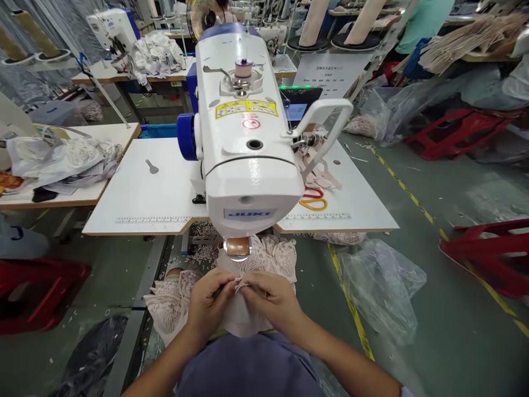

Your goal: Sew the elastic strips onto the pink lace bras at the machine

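My left hand (210,300) and my right hand (273,298) meet just in front of the sewing machine (252,182). Between the fingertips of both is the edge of a pale fabric piece (242,320), which hangs down toward my lap. Each hand is closed in a pinch, thumb against fingers. Right above them is the machine's round metal end (238,248) with a brown centre. Pale lace fabric (275,253) bunches behind my hands, and a second lace bundle (169,303) lies left of my left wrist.
Red-and-yellow-handled scissors (314,199) and beige fabric scraps (320,168) lie on the right of the white table (144,182). A small grey metal piece (152,166) rests on its left. A clear plastic bag (380,286) and red stools (491,253) stand on the right floor.
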### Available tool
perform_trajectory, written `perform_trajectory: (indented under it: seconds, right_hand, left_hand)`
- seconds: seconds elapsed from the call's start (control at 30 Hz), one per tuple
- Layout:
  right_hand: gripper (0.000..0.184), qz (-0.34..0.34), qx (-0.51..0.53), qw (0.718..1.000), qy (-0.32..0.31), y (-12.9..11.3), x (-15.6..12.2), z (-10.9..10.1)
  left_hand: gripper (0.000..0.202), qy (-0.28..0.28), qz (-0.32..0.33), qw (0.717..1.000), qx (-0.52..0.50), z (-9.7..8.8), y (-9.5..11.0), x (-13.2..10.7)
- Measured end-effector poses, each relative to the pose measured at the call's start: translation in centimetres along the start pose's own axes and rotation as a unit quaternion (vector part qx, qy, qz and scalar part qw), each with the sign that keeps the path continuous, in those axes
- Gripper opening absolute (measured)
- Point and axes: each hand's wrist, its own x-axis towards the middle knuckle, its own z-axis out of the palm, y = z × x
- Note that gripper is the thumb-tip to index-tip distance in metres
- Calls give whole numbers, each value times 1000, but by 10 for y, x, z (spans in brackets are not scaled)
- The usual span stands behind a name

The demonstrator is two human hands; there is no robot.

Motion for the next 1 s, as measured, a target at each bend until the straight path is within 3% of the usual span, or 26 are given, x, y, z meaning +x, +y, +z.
perform_trajectory:
  seconds: [0.1, 0.17, 0.23, 0.33, 0.53, 0.77, 0.87, 1.0]
  right_hand:
    - [17, 0, -69, 997, 21, -3, 7, -13]
    - [19, -17, -130, 991, 19, -8, 13, -22]
    - [21, -32, -157, 987, -17, -14, 19, -29]
    - [20, -24, -129, 989, -73, -22, 24, -34]
    - [12, 29, -53, 990, -131, -25, 24, -41]
    - [14, 27, -67, 984, -165, -25, 24, -46]
    - [14, 16, -84, 982, -166, -25, 23, -45]
    - [10, 2, -96, 984, -149, -24, 21, -42]
  left_hand:
    - [11, 11, 28, 997, 65, -3, 6, 2]
    - [12, -9, 82, 992, 95, -6, 12, 4]
    - [15, -35, 138, 984, 111, -9, 19, 6]
    - [14, -47, 173, 975, 131, -11, 26, 10]
    - [8, -64, 152, 976, 145, -15, 26, 15]
    - [9, -92, 121, 979, 134, -16, 25, 17]
    - [15, -139, 86, 974, 156, -19, 23, 21]
    - [26, -211, 86, 945, 236, -20, 19, 23]
